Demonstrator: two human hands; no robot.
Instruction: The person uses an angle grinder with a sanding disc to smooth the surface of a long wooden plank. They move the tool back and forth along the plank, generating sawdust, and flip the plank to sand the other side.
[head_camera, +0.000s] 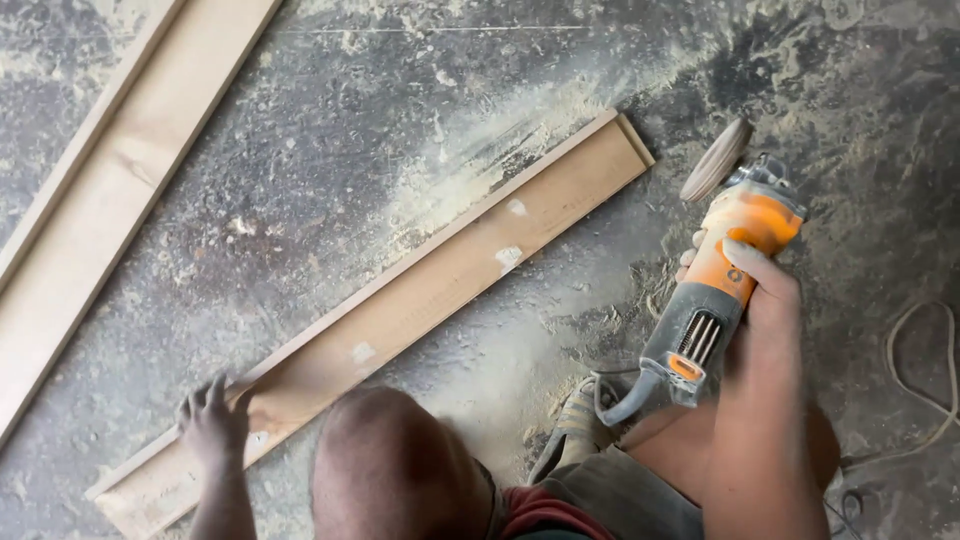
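A long pale wooden plank (440, 280) with a raised lip along one edge lies diagonally on the dusty floor. My left hand (213, 422) presses down on its near end, fingers spread over the edge. My right hand (765, 300) grips an orange and grey angle grinder (715, 290), held off the plank to its right. The grinder's sanding disc (716, 160) points away from me, near the plank's far end but apart from it.
A second, wider plank (110, 180) lies at the left. Sawdust covers the grey floor (350, 150). The grinder's cable (920, 380) loops on the floor at the right. My knee (385, 460) and sandalled foot (570, 430) are at the bottom.
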